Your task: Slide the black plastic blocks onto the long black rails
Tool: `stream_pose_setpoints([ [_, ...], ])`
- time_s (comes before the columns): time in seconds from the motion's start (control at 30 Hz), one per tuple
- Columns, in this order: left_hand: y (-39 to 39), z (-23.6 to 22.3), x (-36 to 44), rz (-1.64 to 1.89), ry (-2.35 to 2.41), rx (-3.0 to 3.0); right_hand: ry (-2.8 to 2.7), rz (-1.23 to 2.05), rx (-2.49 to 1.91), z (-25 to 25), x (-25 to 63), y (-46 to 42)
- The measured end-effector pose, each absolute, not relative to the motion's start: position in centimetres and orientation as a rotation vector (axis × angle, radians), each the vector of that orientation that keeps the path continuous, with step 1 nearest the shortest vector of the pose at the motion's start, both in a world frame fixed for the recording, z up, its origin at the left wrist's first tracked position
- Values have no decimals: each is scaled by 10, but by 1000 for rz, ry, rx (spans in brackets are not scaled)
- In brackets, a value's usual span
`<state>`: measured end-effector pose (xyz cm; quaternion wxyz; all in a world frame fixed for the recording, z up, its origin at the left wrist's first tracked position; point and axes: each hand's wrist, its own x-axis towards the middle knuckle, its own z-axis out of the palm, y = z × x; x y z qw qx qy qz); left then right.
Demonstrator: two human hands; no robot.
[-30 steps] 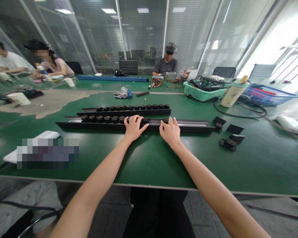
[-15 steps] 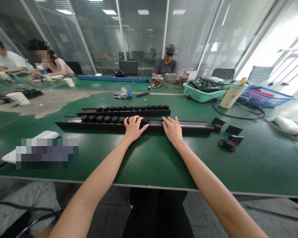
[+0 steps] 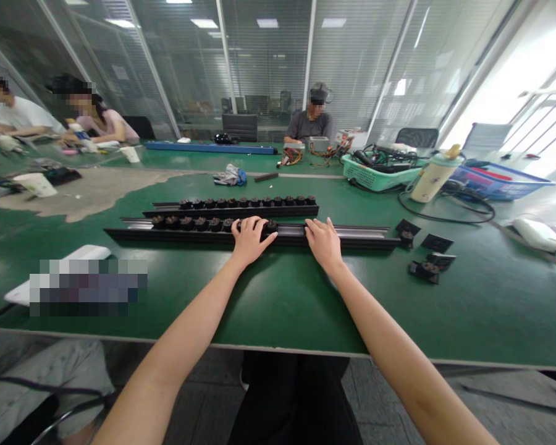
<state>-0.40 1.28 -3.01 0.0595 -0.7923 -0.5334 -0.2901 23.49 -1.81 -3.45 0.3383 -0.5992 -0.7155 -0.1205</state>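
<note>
A long black rail [image 3: 361,242] with a silvery channel lies crosswise before me. Several round black parts [image 3: 186,223] sit in a row along its left half. My left hand [image 3: 251,238] grips the rail at its middle, fingers curled over the row and thumb along the near edge; it covers some parts. Just right of its thumb tip stands another round black part [image 3: 271,225]. Farther right, my right hand [image 3: 323,241] is bent over the channel, its fingertips on a round black part of which only a dark edge shows; the fingers hide the rest.
Behind lies a second black rail [image 3: 231,212] with a similar row. Loose black pieces [image 3: 438,242] are at right. Farther back are a green basket [image 3: 375,177] of cables, a cream bottle [image 3: 433,179], a blue basket [image 3: 514,188] and grey-blue gloves [image 3: 230,175]. Other people sit across the table.
My right hand has shifted slightly right along the rail, and the round part at its fingertips is now mostly covered. My left hand has stayed in place.
</note>
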Motion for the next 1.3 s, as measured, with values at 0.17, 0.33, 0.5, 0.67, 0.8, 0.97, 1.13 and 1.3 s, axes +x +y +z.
stream_pose_setpoints([
  [0.17, 12, -29, -4, -879, -1623, -2402, -1864, -319, -1592, -34, 235, -19],
  [0.33, 12, -29, -3, -879, -1628, -2409, -1859, -329, -1617, -35, 234, -20],
  [0.5, 13, -30, -4, -884, -1617, -2405, -1836, -344, -1621, -36, 234, -19],
  [0.67, 14, -32, -4, -885, -1610, -2401, -1828, -344, -1644, -37, 233, -19],
  [0.8, 13, -31, -4, -883, -1616, -2406, -1825, -342, -1650, -36, 232, -20],
  [0.97, 12, -29, -3, -883, -1621, -2415, -1813, -328, -1673, -34, 230, -21],
  [1.13, 12, -30, -3, -878, -1616, -2411, -1814, -350, -1680, -34, 231, -22],
  [1.3, 13, -30, -4, -877, -1615, -2407, -1802, -357, -1680, -33, 232, -23],
])
